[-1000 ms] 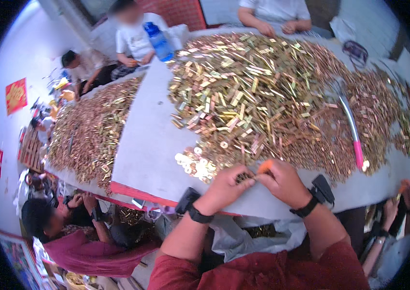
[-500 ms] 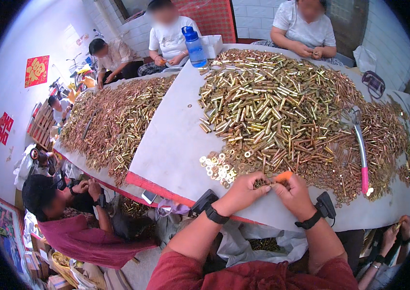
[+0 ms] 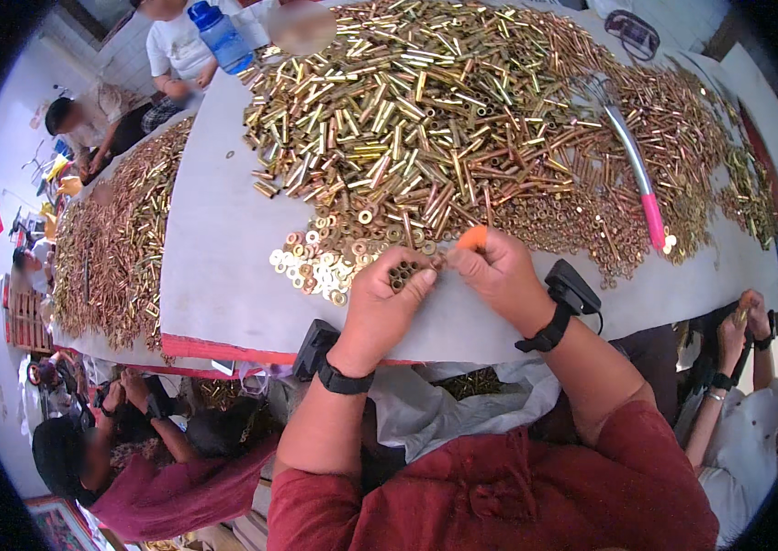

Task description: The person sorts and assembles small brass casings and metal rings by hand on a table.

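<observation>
The left hand (image 3: 383, 298) clasps metal tubes (image 3: 401, 274) while the right hand (image 3: 496, 275) beside it pinches a small piece (image 3: 438, 262), seemingly for fitting that needs alignment.

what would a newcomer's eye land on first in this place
Probably the big heap of shiny gold-coloured metal tubes across the pale table, with bright washers at the heap's near left edge. The blue bottle at the table's far left and the pink-handled tool on the right also stand out. At the near side, the left hand holds a small bunch of tubes beside the right hand and its orange finger cover.
</observation>
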A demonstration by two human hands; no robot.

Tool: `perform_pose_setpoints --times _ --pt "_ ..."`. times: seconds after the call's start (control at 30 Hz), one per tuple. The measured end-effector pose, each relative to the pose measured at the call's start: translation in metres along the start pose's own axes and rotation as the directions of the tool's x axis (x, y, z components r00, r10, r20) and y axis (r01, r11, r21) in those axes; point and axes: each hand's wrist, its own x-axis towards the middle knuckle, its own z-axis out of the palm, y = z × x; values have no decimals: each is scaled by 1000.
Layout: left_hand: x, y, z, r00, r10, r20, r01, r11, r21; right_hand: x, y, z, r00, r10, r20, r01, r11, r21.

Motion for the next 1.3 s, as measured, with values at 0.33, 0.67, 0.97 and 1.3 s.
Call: perform_pose_setpoints --times 0.33,0.67,0.97,1.3 --pt "-4 1 8 984 -104 -146 75 978 -195 -7 -9 7 994 106 37 -111 873 476" --pt "-4 10 6 940 -283 -190 213 923 -321 -4 -15 10 983 158 93 -183 830 527" --pt "-8 4 -11 995 -100 29 104 980 -171 9 -4 5 996 83 43 -91 970 226" --pt "-14 9 -24 978 -104 180 149 953 -263 16 -22 28 915 -389 105 334 587 -738"
